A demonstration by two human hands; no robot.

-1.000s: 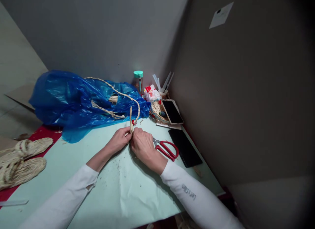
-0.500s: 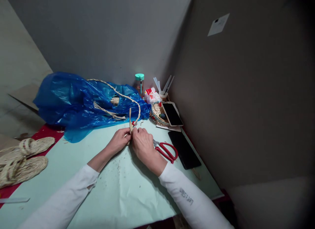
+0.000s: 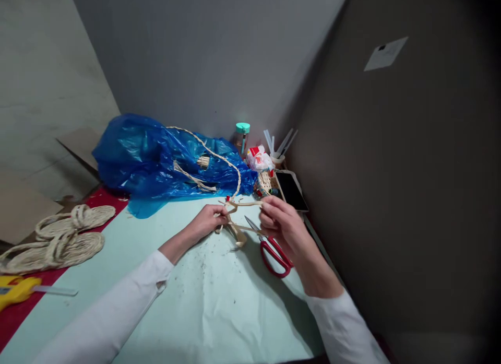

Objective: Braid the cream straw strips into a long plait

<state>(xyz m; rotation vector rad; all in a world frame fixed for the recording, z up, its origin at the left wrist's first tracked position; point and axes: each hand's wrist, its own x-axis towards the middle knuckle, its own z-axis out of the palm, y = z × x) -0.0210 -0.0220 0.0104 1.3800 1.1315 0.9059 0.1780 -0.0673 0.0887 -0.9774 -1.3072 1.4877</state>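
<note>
A pale braided cord (image 3: 224,159) of flat plant fibre runs down over a blue plastic bag to my hands. My left hand (image 3: 209,219) is closed, pinching the braid at its working end, where loose strands fan out. Between the fingertips of my right hand (image 3: 284,225) a fibre strand (image 3: 248,203) is held out taut to the right. Another wide strand (image 3: 238,236) hangs toward the table from the braid. Something small and red sits at the braid just above my left fingers. Red-handled scissors (image 3: 274,254) lie partly open below my right hand.
The blue plastic bag (image 3: 133,160) covers the table's back left. A pair of woven sandals (image 3: 70,244) and a yellow glue gun (image 3: 19,291) lie at left. At back right are a jar (image 3: 242,137), a small basket (image 3: 263,182) and a phone (image 3: 291,190).
My right hand has moved away from my left, drawing a strand out to the right. The view has shifted left, bringing the yellow glue gun into sight.
</note>
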